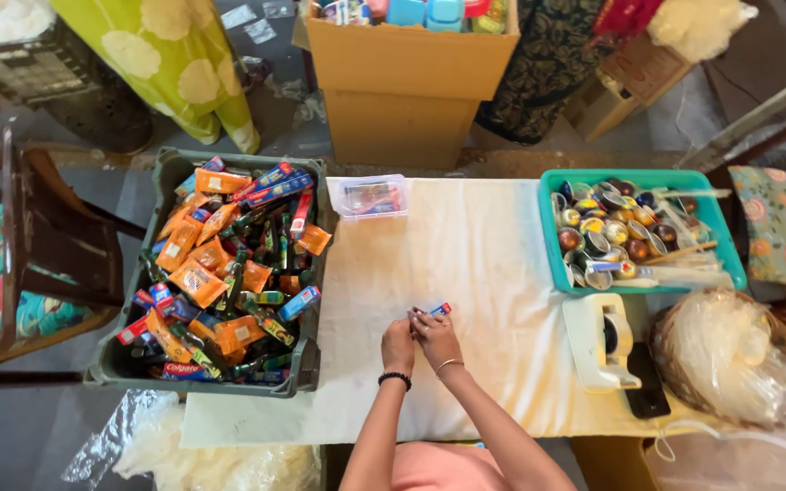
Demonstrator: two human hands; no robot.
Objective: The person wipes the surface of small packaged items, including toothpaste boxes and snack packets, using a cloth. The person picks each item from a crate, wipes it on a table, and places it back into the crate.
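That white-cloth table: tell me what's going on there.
A person works both hands together at the table's middle, the left hand and right hand pinching a small red-and-blue packet over the white cloth. A grey crate of small packaged goods sits left, a teal tray of round tins right, a white tape dispenser nearby.

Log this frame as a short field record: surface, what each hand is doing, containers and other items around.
Surface: white cloth over a table
Left hand: touching a small blue and red packet
Right hand: grip on the same packet
Left of hands: grey crate of orange sachets and small boxes
Right: teal tray of round tins, tape dispenser
Behind: clear plastic box, cardboard box
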